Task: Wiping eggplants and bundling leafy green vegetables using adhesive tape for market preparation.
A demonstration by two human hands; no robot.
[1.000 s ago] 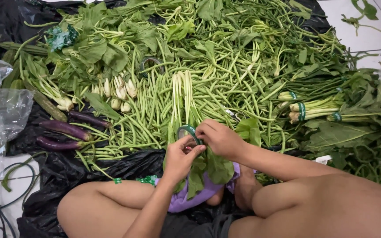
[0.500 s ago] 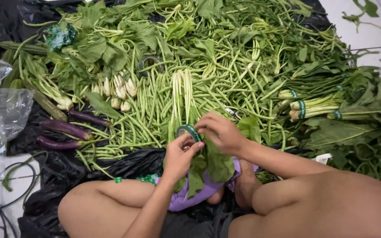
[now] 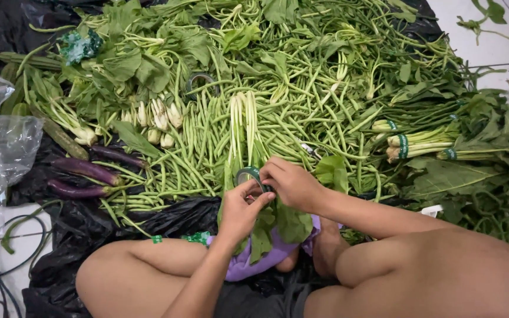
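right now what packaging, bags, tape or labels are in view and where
Roll of green tape: round, held between both hands, centre.
Clear plastic bags: crumpled, left edge.
Black plastic sheet: glossy, under the vegetables.
Green tape bands: around pale stalk bundles, right.
Second tape roll: grey ring, upper centre among the beans.

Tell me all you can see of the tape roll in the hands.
The tape roll is a small ring of green tape with a hollow centre, held on edge above a bunch of leafy greens. The left hand grips it from below with fingertips at its rim; the right hand covers its right side. Whether a strip is pulled out is hidden.
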